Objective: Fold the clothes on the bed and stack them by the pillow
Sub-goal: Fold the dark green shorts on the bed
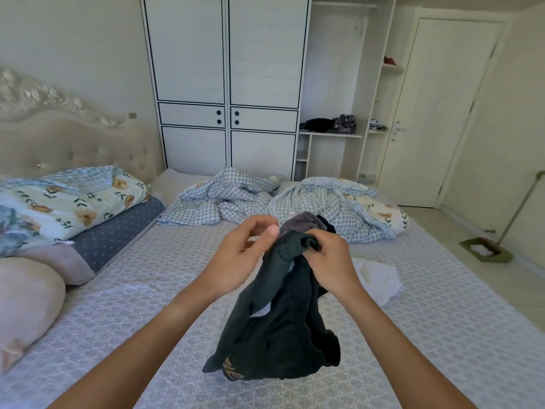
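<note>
Hanging from our grip, the dark garment (pixel 277 329) trails lengthwise toward us above the bed (pixel 141 290); right hand (pixel 330 261) pinches its top, left hand (pixel 239 255) just beside, fingers curled, holding nothing plainly.

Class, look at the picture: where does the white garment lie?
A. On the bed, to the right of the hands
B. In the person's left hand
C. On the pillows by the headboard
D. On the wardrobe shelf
A: the white garment lies flat on the bed, just past the right hand, which holds the dark garment.
</note>
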